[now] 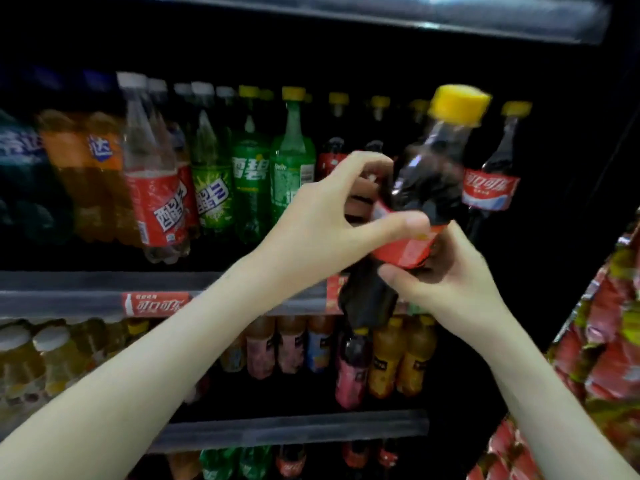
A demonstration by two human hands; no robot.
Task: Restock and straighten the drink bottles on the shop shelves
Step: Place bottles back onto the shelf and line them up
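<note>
A dark cola bottle point(429, 181) with a yellow cap and red label tilts to the right in front of the upper shelf. My left hand point(322, 223) grips its middle, thumb across the label and fingers curled behind it. My right hand point(446, 271) holds the lower part of the label from the right and below. On the upper shelf point(86, 299) behind stand more cola bottles point(491, 181) with yellow caps, green Sprite bottles point(273, 174), clear bottles with red labels point(156, 188) and orange Fanta bottles point(86, 174).
A lower shelf point(294, 431) carries small juice and tea bottles point(388, 362). More soda bottles point(256, 462) stand below it. Red snack packets point(606, 341) hang at the right edge. A lit shelf front point(450, 12) runs across the top.
</note>
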